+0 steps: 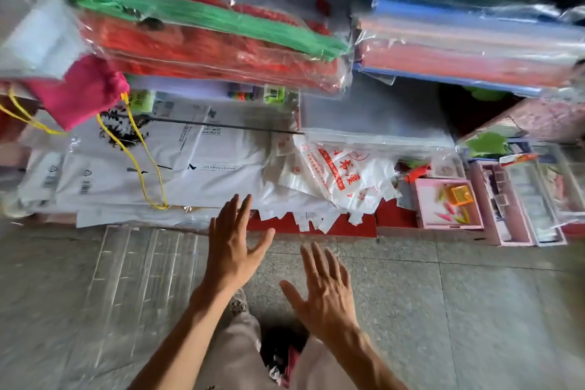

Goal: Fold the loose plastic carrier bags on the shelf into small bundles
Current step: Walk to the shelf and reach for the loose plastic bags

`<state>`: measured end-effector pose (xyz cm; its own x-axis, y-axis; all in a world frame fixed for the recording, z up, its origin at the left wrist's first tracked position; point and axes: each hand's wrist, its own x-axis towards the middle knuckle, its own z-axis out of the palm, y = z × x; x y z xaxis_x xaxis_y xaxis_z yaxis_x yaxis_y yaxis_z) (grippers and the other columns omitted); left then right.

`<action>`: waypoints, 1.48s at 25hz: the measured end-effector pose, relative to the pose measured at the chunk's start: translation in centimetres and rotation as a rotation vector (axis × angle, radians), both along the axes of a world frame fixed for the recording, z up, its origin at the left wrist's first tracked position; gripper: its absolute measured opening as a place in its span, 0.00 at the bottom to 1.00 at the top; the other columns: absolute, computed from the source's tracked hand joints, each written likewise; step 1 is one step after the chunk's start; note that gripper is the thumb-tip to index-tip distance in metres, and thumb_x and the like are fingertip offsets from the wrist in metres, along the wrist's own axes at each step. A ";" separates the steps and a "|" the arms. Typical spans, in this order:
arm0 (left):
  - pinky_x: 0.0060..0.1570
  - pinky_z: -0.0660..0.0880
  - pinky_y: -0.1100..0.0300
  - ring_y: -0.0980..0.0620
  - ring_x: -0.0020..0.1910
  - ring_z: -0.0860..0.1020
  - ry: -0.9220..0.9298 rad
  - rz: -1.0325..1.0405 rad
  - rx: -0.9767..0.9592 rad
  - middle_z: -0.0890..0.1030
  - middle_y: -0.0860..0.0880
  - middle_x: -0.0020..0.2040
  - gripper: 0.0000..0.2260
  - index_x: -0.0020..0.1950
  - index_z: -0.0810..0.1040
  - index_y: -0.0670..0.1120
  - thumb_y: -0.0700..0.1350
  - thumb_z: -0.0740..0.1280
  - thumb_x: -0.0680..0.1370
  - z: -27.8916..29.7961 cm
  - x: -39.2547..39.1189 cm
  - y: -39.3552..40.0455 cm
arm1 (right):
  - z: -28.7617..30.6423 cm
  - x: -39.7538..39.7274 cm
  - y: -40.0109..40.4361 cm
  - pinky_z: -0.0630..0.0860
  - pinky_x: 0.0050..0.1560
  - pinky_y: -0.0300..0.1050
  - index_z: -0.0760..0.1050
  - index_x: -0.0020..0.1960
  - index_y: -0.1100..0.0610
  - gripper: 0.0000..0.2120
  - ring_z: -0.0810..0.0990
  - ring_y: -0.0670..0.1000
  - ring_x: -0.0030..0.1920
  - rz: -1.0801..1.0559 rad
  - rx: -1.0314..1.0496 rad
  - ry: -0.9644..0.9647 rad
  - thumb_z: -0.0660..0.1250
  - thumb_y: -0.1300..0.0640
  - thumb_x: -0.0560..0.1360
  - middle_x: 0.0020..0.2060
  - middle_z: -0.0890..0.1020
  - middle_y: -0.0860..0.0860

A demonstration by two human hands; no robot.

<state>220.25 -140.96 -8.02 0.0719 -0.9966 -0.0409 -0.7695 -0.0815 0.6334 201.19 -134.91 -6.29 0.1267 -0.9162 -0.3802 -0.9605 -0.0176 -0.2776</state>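
Loose white carrier bags with red print (335, 174) lie crumpled on the low shelf, their handles hanging over the red shelf edge (348, 226). To their left lies a flat stack of larger white bags (158, 165). My left hand (235, 245) is held out flat with fingers spread, its fingertips just reaching the front of the white stack. My right hand (326, 291) is also spread and holds nothing, hovering over the floor in front of the shelf, below the printed bags.
Packs of red and green bags (215, 32) and blue and red ones (468, 41) fill the shelf above. A pink drawstring pouch (82, 92) with yellow cord hangs at left. Pink trays (449, 203) of small items stand right. Clear plastic packs (136, 279) lie on the stone floor.
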 end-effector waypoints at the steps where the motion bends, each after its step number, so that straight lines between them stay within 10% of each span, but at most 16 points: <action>1: 0.74 0.57 0.39 0.45 0.77 0.58 0.003 -0.007 0.009 0.60 0.43 0.78 0.38 0.79 0.60 0.48 0.68 0.56 0.75 -0.2 -0.5 0.2 | -0.3 -0.6 0.2 0.61 0.72 0.61 0.56 0.78 0.51 0.39 0.60 0.58 0.76 -0.011 0.008 -0.004 0.44 0.27 0.76 0.77 0.59 0.53; 10: 0.73 0.61 0.45 0.45 0.75 0.63 -0.092 -0.052 0.055 0.63 0.42 0.77 0.36 0.78 0.62 0.44 0.65 0.58 0.76 -8.3 -7.0 1.5 | -9.1 -8.2 0.9 0.64 0.71 0.58 0.58 0.77 0.50 0.38 0.63 0.57 0.75 -0.003 -0.013 -0.030 0.46 0.28 0.77 0.76 0.63 0.53; 24: 0.71 0.62 0.39 0.46 0.76 0.63 -0.031 -0.037 -0.224 0.66 0.44 0.75 0.33 0.76 0.64 0.45 0.62 0.62 0.77 -43.4 -9.8 -5.3 | -45.1 -11.7 -3.1 0.58 0.75 0.55 0.59 0.78 0.55 0.37 0.53 0.55 0.78 -0.003 -0.340 -0.119 0.53 0.32 0.77 0.79 0.56 0.52; 37: 0.75 0.58 0.50 0.54 0.77 0.59 0.083 -0.061 -0.459 0.64 0.48 0.77 0.34 0.78 0.61 0.48 0.61 0.63 0.76 -46.5 -10.9 -3.2 | -50.8 -12.0 -3.8 0.58 0.74 0.57 0.58 0.78 0.53 0.38 0.52 0.55 0.79 0.105 -0.607 -0.012 0.50 0.30 0.77 0.79 0.55 0.51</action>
<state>209.32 -144.17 -54.47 0.0274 -0.9153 0.4018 -0.7096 0.2652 0.6527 189.19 -138.69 -57.13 0.2290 -0.9511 0.2073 -0.9421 -0.2702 -0.1988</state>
